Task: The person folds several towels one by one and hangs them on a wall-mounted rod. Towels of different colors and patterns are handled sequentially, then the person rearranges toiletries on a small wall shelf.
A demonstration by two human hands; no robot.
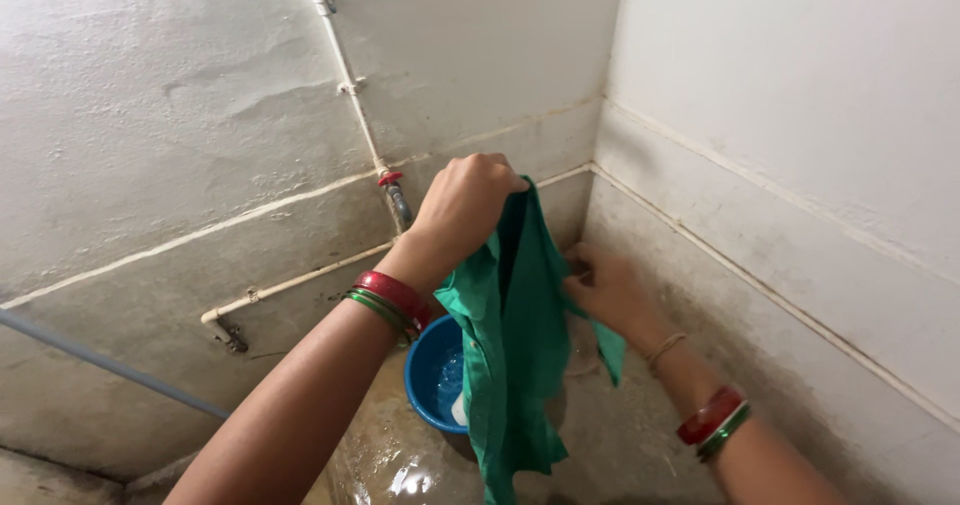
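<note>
White walls meet in a corner at about 1 o'clock, and they are stained and rough low down. Thin white pipes (300,283) run along the left wall. One pipe comes down from 12 o'clock to a tap (396,197) with a red part on it. Another small tap (232,339) sits at 9 o'clock. A grey pipe (100,360) crosses the wall at 8 o'clock. Down at 6 o'clock the floor (390,470) is wet and shiny.

You are holding up a green cloth (510,365) in the middle of the view. It looks like a shirt, and it hangs down long and loose toward 6 o'clock. Your left hand (465,205) is shut tight on the top edge of the cloth, up high near 12 o'clock. Your right hand (610,290) is at 3 o'clock from the cloth and grips its side edge, though the fingers are partly hidden, so the pinch is hard to see clearly. Both wrists wear red and green bangles.

A blue bucket (430,375) stands on the floor just behind the cloth, at 7 o'clock from it. There is water in it.

It looks like you are washing the cloth, lifted out above the bucket. Keep both grips firm, because wet cloth is heavy and slips.
</note>
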